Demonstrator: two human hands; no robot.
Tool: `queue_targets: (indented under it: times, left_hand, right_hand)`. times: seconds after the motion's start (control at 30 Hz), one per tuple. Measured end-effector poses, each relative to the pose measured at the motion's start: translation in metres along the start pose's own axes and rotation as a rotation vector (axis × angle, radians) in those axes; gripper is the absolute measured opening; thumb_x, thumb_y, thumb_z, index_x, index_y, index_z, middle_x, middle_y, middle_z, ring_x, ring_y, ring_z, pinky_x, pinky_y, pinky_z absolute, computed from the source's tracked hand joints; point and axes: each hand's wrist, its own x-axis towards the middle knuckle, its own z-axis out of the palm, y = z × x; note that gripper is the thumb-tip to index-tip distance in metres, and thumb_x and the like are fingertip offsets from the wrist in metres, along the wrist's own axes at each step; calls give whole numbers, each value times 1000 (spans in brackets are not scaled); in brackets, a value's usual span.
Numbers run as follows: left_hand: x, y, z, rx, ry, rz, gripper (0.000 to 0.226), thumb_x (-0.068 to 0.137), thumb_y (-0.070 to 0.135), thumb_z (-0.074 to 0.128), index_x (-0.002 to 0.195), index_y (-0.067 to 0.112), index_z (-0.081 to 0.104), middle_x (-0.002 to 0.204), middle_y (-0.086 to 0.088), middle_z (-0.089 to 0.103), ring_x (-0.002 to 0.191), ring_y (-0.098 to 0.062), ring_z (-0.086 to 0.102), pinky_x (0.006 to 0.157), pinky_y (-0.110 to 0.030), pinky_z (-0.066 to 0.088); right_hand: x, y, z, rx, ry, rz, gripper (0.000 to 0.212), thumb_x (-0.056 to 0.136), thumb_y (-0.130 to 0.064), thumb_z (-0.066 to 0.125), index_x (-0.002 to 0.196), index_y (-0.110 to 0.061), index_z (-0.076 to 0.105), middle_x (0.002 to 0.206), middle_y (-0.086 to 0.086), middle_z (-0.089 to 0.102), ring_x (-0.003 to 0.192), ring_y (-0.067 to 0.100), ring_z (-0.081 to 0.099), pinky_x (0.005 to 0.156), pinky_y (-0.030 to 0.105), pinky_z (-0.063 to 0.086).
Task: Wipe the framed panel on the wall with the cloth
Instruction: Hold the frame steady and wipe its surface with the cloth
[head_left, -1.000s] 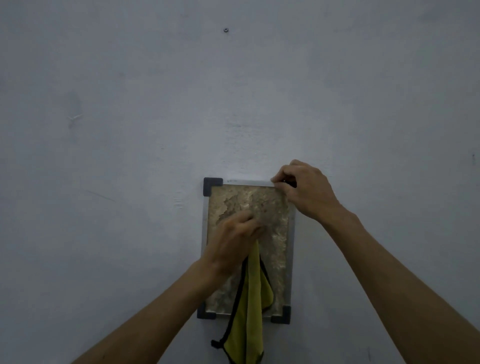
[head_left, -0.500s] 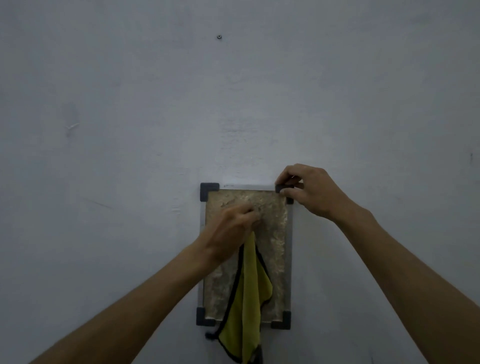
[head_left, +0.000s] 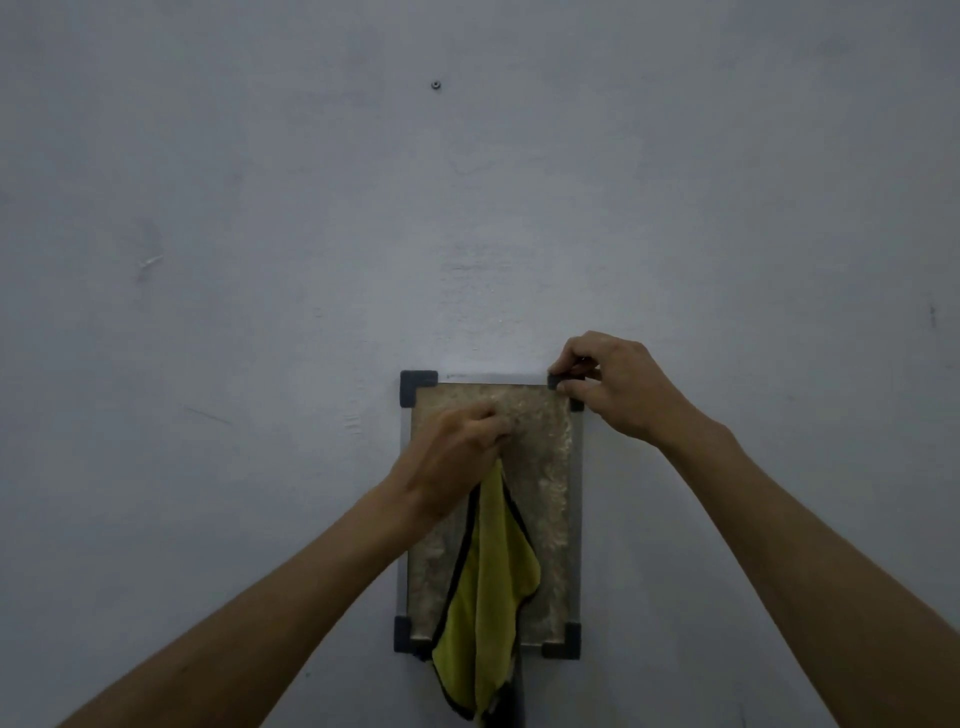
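Wiping panel (head_left: 545, 467) with cloth (head_left: 488, 587)

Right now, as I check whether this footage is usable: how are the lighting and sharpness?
Head view: dim, flat, bluish light, no glare; the framed panel and yellow cloth read clearly; the left hand is slightly soft; the wall darkens toward the corners.

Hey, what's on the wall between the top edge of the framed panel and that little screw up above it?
Nothing: in the head view, only bare wall runs from the framed panel up to the screw.
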Motion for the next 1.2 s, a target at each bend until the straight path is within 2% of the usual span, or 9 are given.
queue_targets:
  times: [0.13, 0.37, 0.43, 0.6, 0.77, 0.83, 0.97, 1.03, 1.2]
  left_hand:
    - [3, -3, -1, -52, 332, -245, 11, 88, 8, 75, 98, 8, 79, 90, -5, 72, 78, -14, 66, 74, -29, 57]
    - [-41, 1, 5, 45, -81, -4, 8, 93, 5, 68, 90, 5, 76, 87, -7, 68, 71, -18, 65, 62, -35, 60]
    - [-39, -5, -4, 61, -24, -42, 7, 92, 5, 70, 91, 5, 77, 87, -7, 68, 70, -18, 66, 62, -34, 61]
    - [-38, -16, -14, -17, 306, -307, 10, 86, 7, 77, 96, 9, 79, 85, -5, 70, 71, -12, 62, 67, -24, 55]
    - [-54, -12, -19, 18, -48, -109, 7, 89, 6, 74, 93, 5, 78, 90, -8, 72, 74, -19, 69, 68, -37, 62]
    - [-52, -18, -25, 57, -29, -107, 6, 89, 6, 74, 92, 5, 78, 90, -8, 72, 74, -21, 69, 67, -38, 61]
    - [-57, -27, -27, 32, 227, -341, 8, 88, 9, 76, 95, 8, 79, 82, -5, 68, 68, -15, 62, 64, -29, 55]
    - [-65, -21, -20, 22, 196, -355, 8, 87, 7, 76, 95, 7, 79, 81, -5, 67, 66, -12, 59, 62, -25, 52]
    - [-63, -25, -32, 38, 68, -290, 4, 87, 9, 76, 90, 8, 79, 82, -4, 70, 69, -16, 64, 64, -31, 56]
  right_hand:
    - [0, -1, 2, -11, 6, 2, 12, 85, -5, 73, 93, -13, 71, 98, -1, 66, 91, 11, 63, 86, 22, 52]
    - [0, 0, 2, -49, 2, -15, 10, 86, -5, 72, 93, -12, 70, 98, 1, 66, 92, 16, 62, 90, 34, 53]
    - [-1, 0, 3, -59, -2, -12, 10, 86, -6, 71, 94, -12, 70, 98, 2, 66, 94, 19, 62, 90, 39, 53]
    - [-2, 0, 7, -99, 16, -10, 9, 87, -9, 71, 94, -15, 69, 98, 1, 66, 95, 21, 59, 90, 43, 52]
    - [-3, 1, 9, -121, 36, 4, 9, 88, -11, 70, 93, -18, 68, 97, -2, 65, 94, 19, 58, 88, 43, 52]
    - [-4, -1, 10, -124, 45, 13, 9, 88, -11, 70, 94, -18, 68, 98, -1, 65, 95, 20, 58, 88, 44, 53]
    - [-6, -5, 11, -138, 53, 23, 8, 90, -12, 67, 96, -18, 67, 99, -1, 64, 96, 20, 57, 87, 44, 53]
    - [-7, -7, 11, -157, 54, 25, 9, 90, -11, 66, 96, -17, 67, 100, -1, 64, 96, 20, 55, 85, 44, 53]
    - [-9, -10, 11, -190, 59, 35, 9, 91, -11, 65, 97, -18, 66, 100, -2, 62, 98, 20, 54, 85, 44, 52]
